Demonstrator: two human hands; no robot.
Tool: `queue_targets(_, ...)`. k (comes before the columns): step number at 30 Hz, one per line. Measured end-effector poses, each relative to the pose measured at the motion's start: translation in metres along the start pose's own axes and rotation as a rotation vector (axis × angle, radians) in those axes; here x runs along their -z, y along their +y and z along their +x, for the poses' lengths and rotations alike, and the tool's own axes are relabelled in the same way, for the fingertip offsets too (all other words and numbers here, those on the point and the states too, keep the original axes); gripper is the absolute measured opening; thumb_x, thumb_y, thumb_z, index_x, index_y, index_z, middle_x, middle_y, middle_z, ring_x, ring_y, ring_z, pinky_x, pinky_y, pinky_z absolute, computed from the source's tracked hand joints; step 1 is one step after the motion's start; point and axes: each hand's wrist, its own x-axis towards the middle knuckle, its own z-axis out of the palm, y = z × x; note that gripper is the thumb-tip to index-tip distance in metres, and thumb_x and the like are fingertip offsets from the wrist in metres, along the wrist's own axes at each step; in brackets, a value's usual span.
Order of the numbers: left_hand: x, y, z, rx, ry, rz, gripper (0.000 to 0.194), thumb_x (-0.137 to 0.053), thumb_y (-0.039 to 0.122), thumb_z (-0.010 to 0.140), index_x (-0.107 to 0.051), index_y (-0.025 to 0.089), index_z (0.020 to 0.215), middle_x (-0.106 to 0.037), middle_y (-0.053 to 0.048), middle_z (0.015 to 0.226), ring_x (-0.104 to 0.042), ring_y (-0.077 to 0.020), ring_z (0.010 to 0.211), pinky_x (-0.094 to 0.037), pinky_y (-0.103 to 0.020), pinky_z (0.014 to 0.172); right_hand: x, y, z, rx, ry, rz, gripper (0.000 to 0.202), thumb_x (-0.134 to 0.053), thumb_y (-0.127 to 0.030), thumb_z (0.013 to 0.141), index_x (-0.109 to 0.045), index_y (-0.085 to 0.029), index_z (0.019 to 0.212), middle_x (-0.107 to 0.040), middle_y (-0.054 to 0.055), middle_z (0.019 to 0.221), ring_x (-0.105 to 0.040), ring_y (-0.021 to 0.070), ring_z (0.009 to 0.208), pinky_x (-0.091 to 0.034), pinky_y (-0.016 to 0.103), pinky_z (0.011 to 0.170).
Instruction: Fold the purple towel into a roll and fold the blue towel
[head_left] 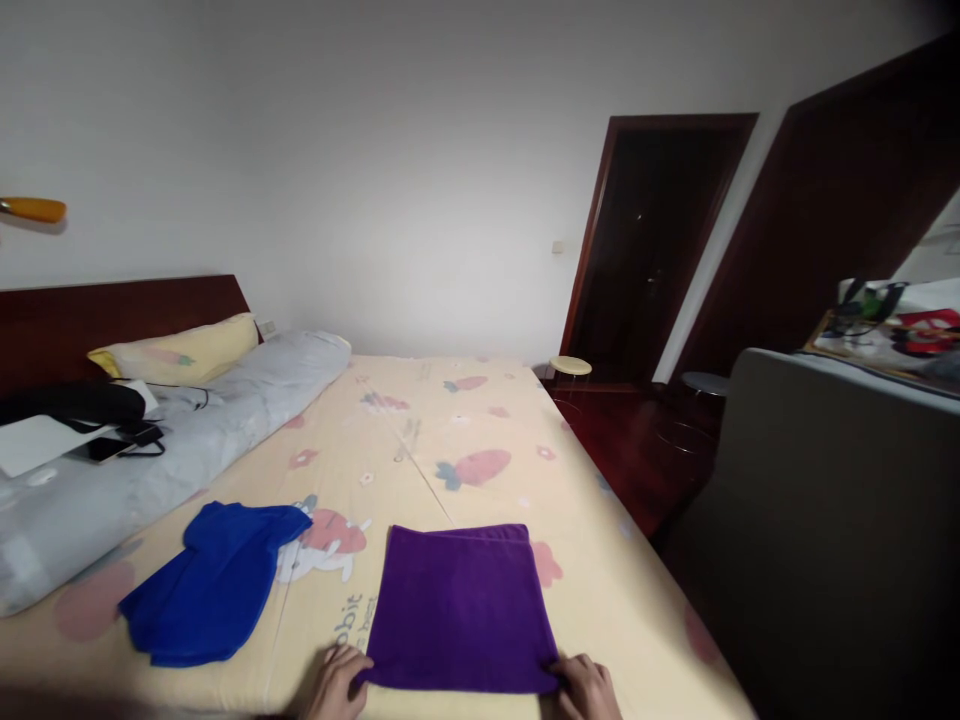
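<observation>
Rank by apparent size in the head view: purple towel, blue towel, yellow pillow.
1. purple towel
2. blue towel, looks close to the purple one and is crumpled, so unsure
3. yellow pillow, farther from the camera

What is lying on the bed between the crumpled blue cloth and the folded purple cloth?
In the head view, no object lies between the crumpled blue cloth and the flat folded purple cloth: only the yellow printed bedsheet, showing a cartoon rabbit print and some lettering.

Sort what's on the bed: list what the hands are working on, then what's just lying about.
In hand:
- purple cloth, folded flat, near corners held by left hand and right hand

Lying about:
- blue cloth, crumpled, left of the purple one
- grey quilt, rolled along the left side
- pillow
- phone on the quilt
</observation>
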Motion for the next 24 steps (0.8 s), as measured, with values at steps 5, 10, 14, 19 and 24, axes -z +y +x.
queue_targets(5, -0.009, 0.007, 0.03, 0.351, -0.039, -0.115, 0.018, -0.053, 0.01, 0.073, -0.063, 0.022, 0.08, -0.066, 0.006, 0.067, -0.063, -0.012, 0.066, -0.047, -0.021, 0.065, -0.004, -0.01, 0.022, -0.203, 0.055, 0.018, 0.024, -0.041, -0.031, 0.08, -0.063, -0.026, 0.087, -0.069, 0.002, 0.081, -0.062, 0.0201, 0.078, -0.044, 0.033, 0.074)
queue_targets(10, -0.012, 0.017, 0.041, 0.43, -0.004, -0.015, 0.018, -0.051, 0.012, 0.076, -0.062, 0.022, 0.087, -0.067, 0.004, 0.072, -0.066, -0.0152, 0.076, -0.043, -0.026, 0.075, -0.016, -0.022, 0.033, -0.247, 0.179, -0.248, 0.022, -0.042, -0.023, 0.08, -0.061, -0.022, 0.092, -0.068, 0.006, 0.084, -0.062, 0.0238, 0.082, -0.043, 0.037, 0.076)
queue_targets(14, -0.014, 0.027, 0.032, 0.435, 0.07, 0.155, 0.03, -0.047, 0.011, 0.077, -0.064, 0.024, 0.098, -0.07, -0.004, 0.103, -0.061, -0.0229, 0.107, -0.041, -0.038, 0.09, -0.034, -0.025, 0.025, -0.157, 0.336, -0.446, 0.028, -0.042, -0.014, 0.078, -0.063, -0.024, 0.095, -0.067, 0.007, 0.088, -0.06, 0.0239, 0.082, -0.043, 0.038, 0.074)
queue_targets(19, -0.057, 0.067, 0.024, 0.111, 0.13, 0.288, 0.049, -0.038, 0.004, 0.079, -0.066, 0.028, 0.111, -0.071, -0.002, 0.113, -0.061, -0.019, 0.109, -0.044, -0.035, 0.094, -0.085, -0.036, 0.022, 0.108, 0.478, -0.521, 0.049, -0.04, -0.008, 0.075, -0.063, -0.028, 0.114, -0.071, 0.007, 0.11, -0.064, 0.0246, 0.093, -0.047, 0.04, 0.078)
queue_targets(24, -0.11, 0.118, 0.026, -0.216, 0.24, 0.278, 0.057, -0.044, 0.009, 0.076, -0.056, 0.029, 0.128, -0.061, -0.001, 0.135, -0.055, -0.0181, 0.123, -0.044, -0.032, 0.099, -0.131, -0.071, 0.029, 0.14, 0.512, -0.496, 0.065, -0.039, -0.014, 0.079, -0.042, -0.035, 0.14, -0.066, 0.002, 0.127, -0.065, 0.0255, 0.105, -0.048, 0.042, 0.078)
